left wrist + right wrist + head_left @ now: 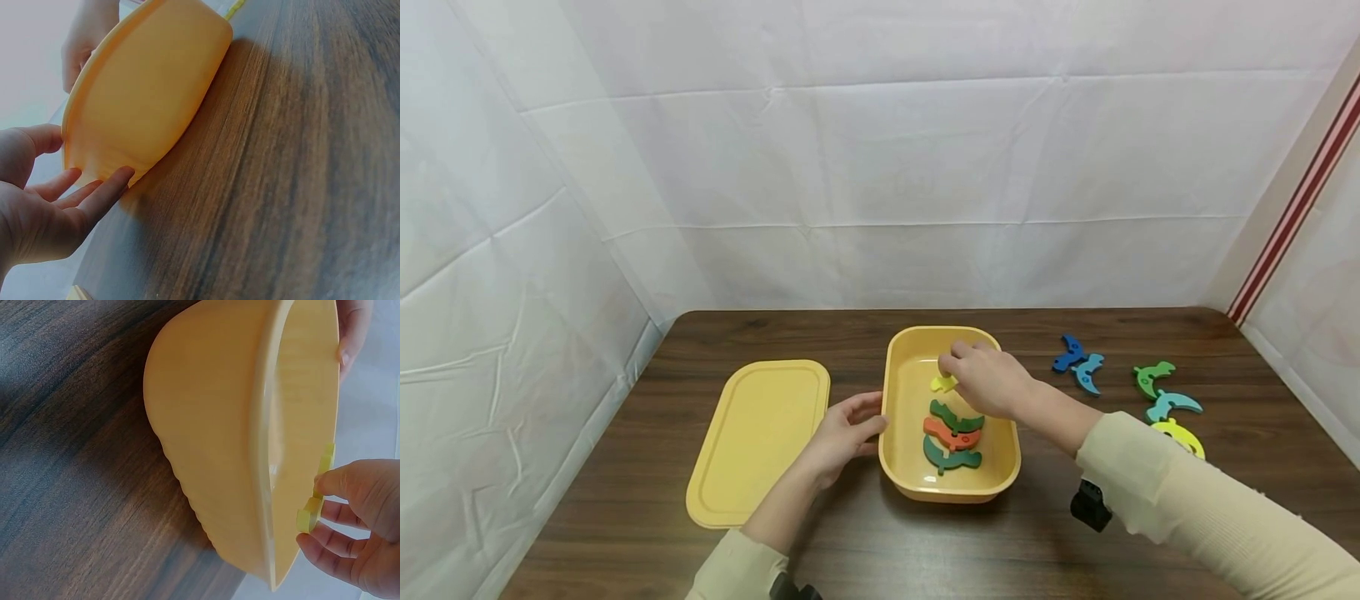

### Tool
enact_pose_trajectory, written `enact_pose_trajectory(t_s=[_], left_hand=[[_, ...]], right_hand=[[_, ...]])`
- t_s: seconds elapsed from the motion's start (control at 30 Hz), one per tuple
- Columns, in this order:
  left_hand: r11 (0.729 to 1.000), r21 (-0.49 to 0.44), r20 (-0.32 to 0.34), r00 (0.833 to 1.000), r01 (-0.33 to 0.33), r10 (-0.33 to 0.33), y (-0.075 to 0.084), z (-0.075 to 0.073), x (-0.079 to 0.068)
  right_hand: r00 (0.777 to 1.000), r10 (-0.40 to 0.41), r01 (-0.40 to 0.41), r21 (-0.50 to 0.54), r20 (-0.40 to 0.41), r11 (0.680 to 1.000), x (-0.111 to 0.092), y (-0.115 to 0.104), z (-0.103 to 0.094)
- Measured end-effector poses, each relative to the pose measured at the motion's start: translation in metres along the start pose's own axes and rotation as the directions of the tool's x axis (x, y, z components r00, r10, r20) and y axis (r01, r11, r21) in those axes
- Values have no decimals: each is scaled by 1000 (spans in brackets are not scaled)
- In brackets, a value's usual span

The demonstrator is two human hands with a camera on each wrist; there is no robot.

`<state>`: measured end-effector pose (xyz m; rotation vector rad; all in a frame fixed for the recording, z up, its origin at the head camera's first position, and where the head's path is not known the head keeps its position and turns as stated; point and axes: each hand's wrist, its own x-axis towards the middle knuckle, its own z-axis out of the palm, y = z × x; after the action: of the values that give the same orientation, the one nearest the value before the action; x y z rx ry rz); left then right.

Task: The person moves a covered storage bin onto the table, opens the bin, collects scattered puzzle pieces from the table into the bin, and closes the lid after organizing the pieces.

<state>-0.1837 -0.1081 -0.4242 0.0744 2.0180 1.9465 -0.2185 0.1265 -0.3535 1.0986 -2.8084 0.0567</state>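
Observation:
A yellow plastic box [898,475] stands on the table. My left hand [852,431] rests straight fingers and thumb against its left side; the left wrist view shows the fingertips on its outer wall [150,81]. Over the far part of the box, my right hand [983,379] pinches a small yellow toy piece [310,512] between thumb and fingers. Inside lie a dark green piece [957,418], an orange piece [951,433] and a teal-green piece [951,460], close together near the front.
A flat yellow lid [760,442] lies left of the box. On the right lie several toy pieces: dark blue [1070,354], light blue [1086,372], green [1150,379], turquoise [1168,405] and yellow-green [1183,437], the last partly behind the right sleeve. White sheeting [910,167] hangs behind the table.

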Motion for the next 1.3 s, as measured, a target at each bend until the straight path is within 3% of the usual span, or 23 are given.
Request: enact_pose_trajectory(t_s=[0.33,0.8,1.3], left_hand=[[1000,4,0,1000,0,0,0,0,0],[1000,4,-1,1000,3,-3,0,0,-1],[1000,1,-5,1000,-4,4,-1,0,0]], right_hand=[[1000,-3,3,-17,0,1000,-2,0,2],[998,55,-56,23,34,998,-9,3,-1],[999,-33,33,-23,-8,999,-23,6,-3]])
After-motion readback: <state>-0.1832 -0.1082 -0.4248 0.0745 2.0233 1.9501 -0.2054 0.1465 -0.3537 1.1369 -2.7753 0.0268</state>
